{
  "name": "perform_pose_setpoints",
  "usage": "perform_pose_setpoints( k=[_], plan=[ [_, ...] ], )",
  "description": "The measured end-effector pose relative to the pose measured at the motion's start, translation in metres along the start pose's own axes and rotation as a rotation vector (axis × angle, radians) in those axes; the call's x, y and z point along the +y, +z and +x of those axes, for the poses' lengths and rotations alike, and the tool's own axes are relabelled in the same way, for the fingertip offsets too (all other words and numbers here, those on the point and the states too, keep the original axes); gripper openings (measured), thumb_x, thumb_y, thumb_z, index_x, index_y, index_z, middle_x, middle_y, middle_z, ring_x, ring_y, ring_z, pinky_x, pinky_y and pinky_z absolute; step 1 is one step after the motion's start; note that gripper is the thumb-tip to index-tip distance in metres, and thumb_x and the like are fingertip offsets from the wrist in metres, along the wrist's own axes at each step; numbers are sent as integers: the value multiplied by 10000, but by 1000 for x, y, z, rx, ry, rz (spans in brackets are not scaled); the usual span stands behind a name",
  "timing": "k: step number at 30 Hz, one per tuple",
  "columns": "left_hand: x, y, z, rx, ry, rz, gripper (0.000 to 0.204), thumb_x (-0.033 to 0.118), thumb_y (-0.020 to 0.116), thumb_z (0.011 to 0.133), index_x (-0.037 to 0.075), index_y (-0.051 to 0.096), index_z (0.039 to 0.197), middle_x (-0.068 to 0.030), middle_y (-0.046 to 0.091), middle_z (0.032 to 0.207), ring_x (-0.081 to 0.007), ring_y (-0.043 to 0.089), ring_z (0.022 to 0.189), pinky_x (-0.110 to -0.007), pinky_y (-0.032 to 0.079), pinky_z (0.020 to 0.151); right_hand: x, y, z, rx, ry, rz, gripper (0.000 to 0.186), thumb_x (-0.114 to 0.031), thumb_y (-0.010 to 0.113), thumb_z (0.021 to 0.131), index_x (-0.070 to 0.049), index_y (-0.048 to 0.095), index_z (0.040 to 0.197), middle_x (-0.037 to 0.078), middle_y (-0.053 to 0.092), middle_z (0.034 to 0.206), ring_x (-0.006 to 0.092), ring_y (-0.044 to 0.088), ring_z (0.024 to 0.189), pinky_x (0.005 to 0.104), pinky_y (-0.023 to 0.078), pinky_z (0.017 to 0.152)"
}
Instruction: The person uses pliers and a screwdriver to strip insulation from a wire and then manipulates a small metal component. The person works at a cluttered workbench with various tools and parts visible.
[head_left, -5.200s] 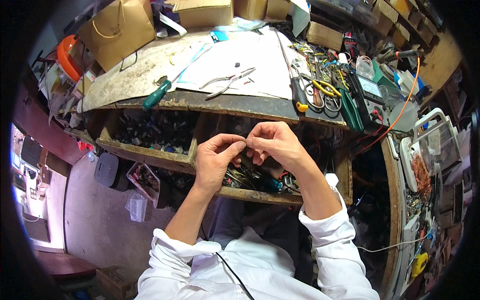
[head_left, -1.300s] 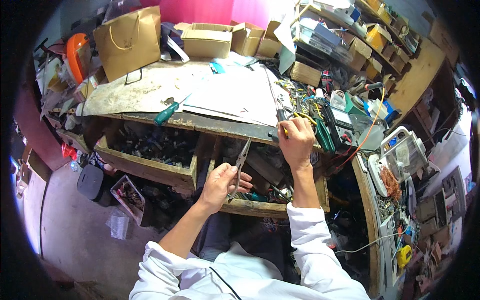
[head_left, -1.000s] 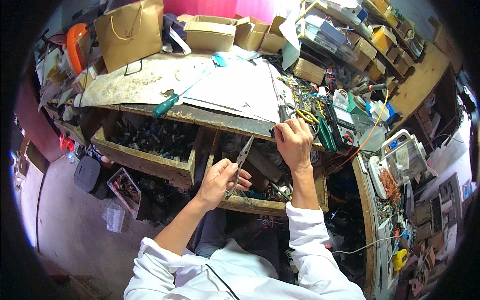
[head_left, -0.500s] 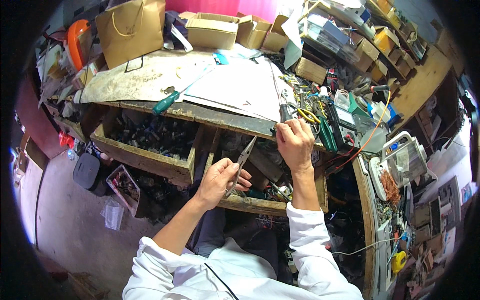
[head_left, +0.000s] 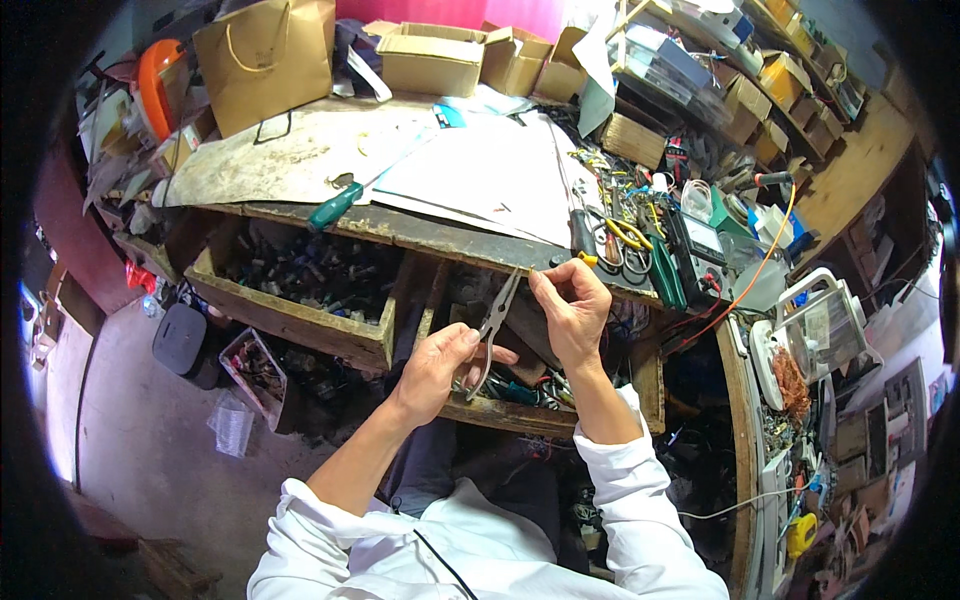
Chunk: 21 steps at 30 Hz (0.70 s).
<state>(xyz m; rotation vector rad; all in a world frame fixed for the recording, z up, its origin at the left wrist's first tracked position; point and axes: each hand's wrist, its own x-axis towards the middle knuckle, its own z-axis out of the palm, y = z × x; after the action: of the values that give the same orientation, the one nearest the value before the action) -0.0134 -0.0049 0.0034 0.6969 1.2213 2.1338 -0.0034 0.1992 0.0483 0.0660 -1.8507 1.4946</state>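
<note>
Metal long-nose pliers (head_left: 496, 323) are in my left hand (head_left: 440, 365), angled up with their tips near the bench's dark front edge. Beside those tips, my right hand (head_left: 570, 310) has thumb and forefinger pinched on something too small to make out. Just behind it on the bench lies a black-and-yellow screwdriver (head_left: 582, 235). Farther left rests a green-handled screwdriver (head_left: 333, 210) on white paper (head_left: 460, 170). An open wooden drawer (head_left: 505, 418) full of tools and wires sits below my hands.
A second drawer (head_left: 290, 325) holds many dark small parts. Pliers, cutters and a meter (head_left: 700, 240) crowd the bench's right. Cardboard boxes (head_left: 430, 65) and a paper bag (head_left: 265, 75) stand behind. A bin (head_left: 255, 375) is on the floor, lower left.
The pliers that lay on the paper are now in my left hand. My right hand has moved from the black-and-yellow screwdriver down-left to the pliers' tips, its finger and thumb pinched.
</note>
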Motion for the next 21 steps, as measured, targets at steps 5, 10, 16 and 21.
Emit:
perform_pose_setpoints(
  k=[5,10,16,21],
  plan=[
    [6,9,-2,-2,-44,-5,329,334,417,1107,45,542,1012,-166,733,1069,-63,541,607,-199,446,530,-5,-2,1,-46,-10,-5,152,-30,760,866,3,641,777,-30,594,682,24,502,599,200,402,540],
    [3,6,-2,-4,-53,-12,313,332,441,1098,42,524,1010,-238,716,1063,-104,591,618,-214,484,523,-8,-5,1,-95,-10,-19,134,-28,760,861,1,652,788,-26,606,700,29,522,609,200,418,547],
    [2,8,-2,-17,-40,-28,320,328,431,1103,38,539,1020,-149,730,1038,-59,581,618,-181,486,515,-7,-7,3,-141,-31,-73,122,-19,761,848,1,660,784,-17,614,699,30,531,606,199,420,543],
    [5,12,-1,32,-56,10,330,334,430,1102,35,541,1017,-160,727,1011,-57,580,615,-180,488,508,-11,-10,4,-169,-27,-76,111,-11,760,832,-4,666,772,-17,623,702,27,529,601,200,417,531]
  ],
)
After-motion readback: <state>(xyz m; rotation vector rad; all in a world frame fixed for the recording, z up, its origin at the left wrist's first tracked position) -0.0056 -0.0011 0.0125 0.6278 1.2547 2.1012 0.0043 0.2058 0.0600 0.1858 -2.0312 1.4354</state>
